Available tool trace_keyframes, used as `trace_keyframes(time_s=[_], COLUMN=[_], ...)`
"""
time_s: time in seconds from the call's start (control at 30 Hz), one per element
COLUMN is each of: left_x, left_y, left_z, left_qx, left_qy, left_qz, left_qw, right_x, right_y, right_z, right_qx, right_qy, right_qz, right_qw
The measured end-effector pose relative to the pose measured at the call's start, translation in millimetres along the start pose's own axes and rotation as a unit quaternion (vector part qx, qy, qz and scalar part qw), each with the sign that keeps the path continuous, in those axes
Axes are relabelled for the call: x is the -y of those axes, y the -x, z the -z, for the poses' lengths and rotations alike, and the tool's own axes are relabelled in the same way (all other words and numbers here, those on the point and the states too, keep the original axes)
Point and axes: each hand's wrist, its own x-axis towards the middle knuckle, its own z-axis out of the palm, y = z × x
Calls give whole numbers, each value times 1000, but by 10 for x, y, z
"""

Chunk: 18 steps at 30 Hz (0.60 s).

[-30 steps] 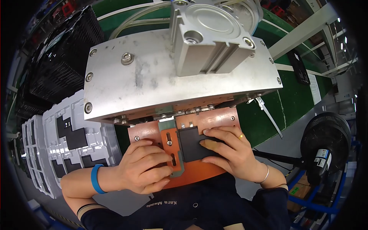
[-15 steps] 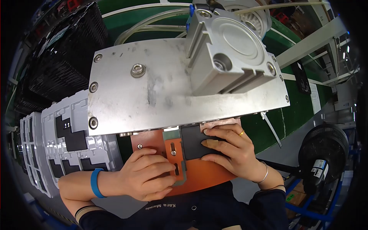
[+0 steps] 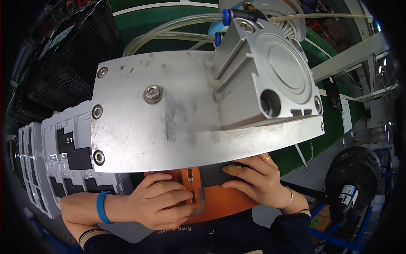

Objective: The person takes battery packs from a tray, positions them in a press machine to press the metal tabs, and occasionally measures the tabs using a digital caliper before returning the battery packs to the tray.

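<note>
A silver metal press plate (image 3: 169, 127) with an air cylinder (image 3: 275, 76) on top fills the middle of the view. Below its front edge lies an orange base plate (image 3: 228, 203). My left hand (image 3: 163, 201), fingers curled, rests on the orange slotted bracket (image 3: 191, 183), its fingertips against it. A flat black piece (image 3: 212, 175) lies beside the bracket, partly hidden under the press plate. My right hand (image 3: 253, 180) holds that piece from the right, with thumb and fingers at its near side; some fingertips are hidden beneath the metal.
White trays (image 3: 69, 148) with black pieces stand at the left, behind them black crates (image 3: 76, 55). Clear air hoses (image 3: 173, 25) run to the cylinder. A black fan (image 3: 353, 178) stands at the right, and the green bench (image 3: 292, 158) extends beneath the press.
The view has shifted, and the press plate's front edge now covers more of the orange base, black piece and right fingers. Both hands stay in nearly the same places.
</note>
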Motion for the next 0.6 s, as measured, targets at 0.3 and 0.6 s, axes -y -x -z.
trace_keyframes(time_s=[0.3, 0.6], left_x=[-6, -7], left_y=[-18, -21], left_z=[10, 4], left_qx=[-1, -5], left_qy=[3, -1], left_qz=[3, 1], left_qw=[1000, 1000], right_x=[0, 2], right_y=[2, 1], right_z=[2, 4], right_qx=[4, 2], right_qy=[-8, -16], right_qz=[-15, -22], right_qw=[1000, 1000])
